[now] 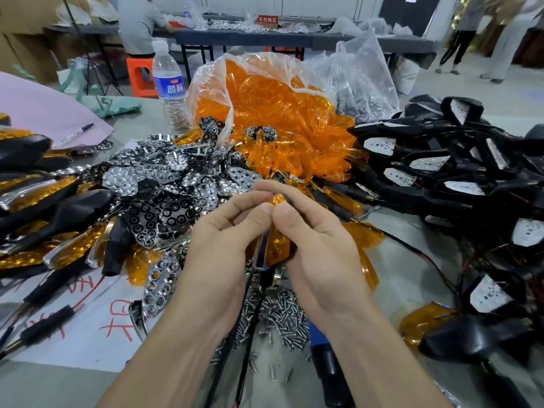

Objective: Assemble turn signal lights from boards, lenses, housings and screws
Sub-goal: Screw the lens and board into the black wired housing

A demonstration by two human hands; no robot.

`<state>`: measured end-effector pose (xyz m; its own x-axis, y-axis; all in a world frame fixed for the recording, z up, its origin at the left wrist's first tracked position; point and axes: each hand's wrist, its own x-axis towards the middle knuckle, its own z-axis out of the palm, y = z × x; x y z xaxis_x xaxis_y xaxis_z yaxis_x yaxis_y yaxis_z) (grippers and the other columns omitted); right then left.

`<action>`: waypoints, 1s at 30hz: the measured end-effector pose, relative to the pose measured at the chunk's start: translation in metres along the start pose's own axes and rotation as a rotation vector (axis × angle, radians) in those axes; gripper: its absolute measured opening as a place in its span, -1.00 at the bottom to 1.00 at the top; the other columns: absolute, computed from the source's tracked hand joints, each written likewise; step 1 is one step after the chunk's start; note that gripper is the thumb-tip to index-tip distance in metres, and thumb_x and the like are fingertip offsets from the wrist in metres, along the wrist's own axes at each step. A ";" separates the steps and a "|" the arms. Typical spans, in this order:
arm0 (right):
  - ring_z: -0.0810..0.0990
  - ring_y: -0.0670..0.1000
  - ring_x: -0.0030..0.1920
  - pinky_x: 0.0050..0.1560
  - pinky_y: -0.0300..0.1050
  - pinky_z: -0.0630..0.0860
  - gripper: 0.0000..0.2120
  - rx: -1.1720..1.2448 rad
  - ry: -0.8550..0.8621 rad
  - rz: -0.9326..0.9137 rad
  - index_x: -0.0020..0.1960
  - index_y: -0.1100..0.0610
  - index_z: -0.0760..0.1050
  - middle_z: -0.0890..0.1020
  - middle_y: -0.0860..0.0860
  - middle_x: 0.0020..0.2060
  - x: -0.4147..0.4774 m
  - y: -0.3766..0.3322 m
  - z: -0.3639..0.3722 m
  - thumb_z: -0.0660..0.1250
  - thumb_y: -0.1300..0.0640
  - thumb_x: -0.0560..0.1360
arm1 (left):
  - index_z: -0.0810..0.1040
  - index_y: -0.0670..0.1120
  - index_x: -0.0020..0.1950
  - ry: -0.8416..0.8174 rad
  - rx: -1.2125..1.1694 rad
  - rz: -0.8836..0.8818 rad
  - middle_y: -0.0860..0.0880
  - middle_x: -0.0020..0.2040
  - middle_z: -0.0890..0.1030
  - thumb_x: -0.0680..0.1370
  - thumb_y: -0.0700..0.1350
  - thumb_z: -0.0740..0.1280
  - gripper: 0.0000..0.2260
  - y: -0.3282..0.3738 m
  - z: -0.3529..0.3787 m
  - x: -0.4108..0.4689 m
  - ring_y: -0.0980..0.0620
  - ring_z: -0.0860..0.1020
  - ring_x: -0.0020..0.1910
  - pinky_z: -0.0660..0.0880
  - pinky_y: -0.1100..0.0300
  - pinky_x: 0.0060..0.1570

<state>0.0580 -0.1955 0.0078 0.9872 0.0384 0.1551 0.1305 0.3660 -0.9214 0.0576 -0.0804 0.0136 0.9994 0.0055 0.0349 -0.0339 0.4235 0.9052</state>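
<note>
Centre of frame: left hand (223, 231) and right hand (318, 245), both curled round one light (275, 245), amber face edge-on, thumbs and fingertips pinching its upper tip. Dark wires trailing down from it over screws (282, 307) at lower centre. Upper centre: open bag (279, 113) of amber lenses. Left of centre: heap of reflectors (164, 187). Right side: housings (441, 172) with white boards inside. Probably pressing a lens home. Possible trouble: uneven thumb pressure, leaving the lens crooked or cracking it; a slip from the fingertip grip, dropping the light among loose parts; a wire trapped under the lens edge.
</note>
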 end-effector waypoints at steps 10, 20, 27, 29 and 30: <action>0.61 0.02 0.34 0.45 0.07 0.47 -0.49 0.119 -0.051 -0.018 0.47 0.14 0.46 0.69 0.08 0.24 0.001 0.006 -0.001 0.32 0.38 0.55 | 0.78 0.01 -0.05 0.041 -0.087 -0.062 -0.07 0.05 0.76 0.42 0.06 0.40 -0.76 -0.002 0.015 -0.006 0.03 0.72 0.06 0.65 0.22 -0.10; 0.65 -0.03 0.26 0.26 -0.18 0.55 -0.57 0.095 -0.041 -0.090 0.33 0.07 0.59 0.72 0.06 0.19 -0.002 0.014 0.005 0.30 0.37 0.53 | 0.79 -0.03 -0.11 0.116 -0.092 -0.012 -0.09 0.01 0.76 0.31 0.03 0.45 -0.76 -0.008 0.012 -0.006 -0.01 0.72 0.07 0.60 0.10 0.05; 0.69 -0.05 0.15 0.28 0.02 0.59 -0.55 -0.244 -0.051 0.068 0.43 -0.12 0.49 0.74 -0.06 0.09 -0.002 0.019 0.012 0.42 -0.03 0.55 | 0.78 -0.02 -0.16 0.164 -0.109 -0.106 -0.15 -0.22 0.71 0.36 0.04 0.42 -0.79 0.005 0.001 0.002 -0.05 0.70 -0.32 0.60 0.19 -0.41; 0.72 0.05 0.09 0.25 0.10 0.61 -0.63 -0.288 -0.105 0.082 0.34 -0.18 0.53 0.75 0.02 0.05 -0.004 0.017 0.008 0.44 0.04 0.56 | 0.78 -0.01 -0.14 0.198 -0.113 -0.093 -0.16 -0.20 0.70 0.46 0.01 0.42 -0.83 0.003 -0.001 0.002 -0.06 0.69 -0.32 0.59 0.18 -0.43; 0.72 0.04 0.07 0.20 0.00 0.64 -0.65 -0.300 -0.149 0.090 0.26 -0.24 0.56 0.75 0.01 0.02 -0.005 0.015 0.006 0.43 0.10 0.55 | 0.78 -0.01 -0.13 0.223 -0.116 -0.080 -0.14 -0.20 0.70 0.54 -0.02 0.40 -0.82 0.001 -0.001 0.002 -0.05 0.69 -0.32 0.56 0.21 -0.47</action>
<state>0.0547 -0.1850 -0.0048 0.9745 0.2017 0.0986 0.0870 0.0659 -0.9940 0.0597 -0.0790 0.0142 0.9768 0.1618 -0.1401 0.0334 0.5314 0.8465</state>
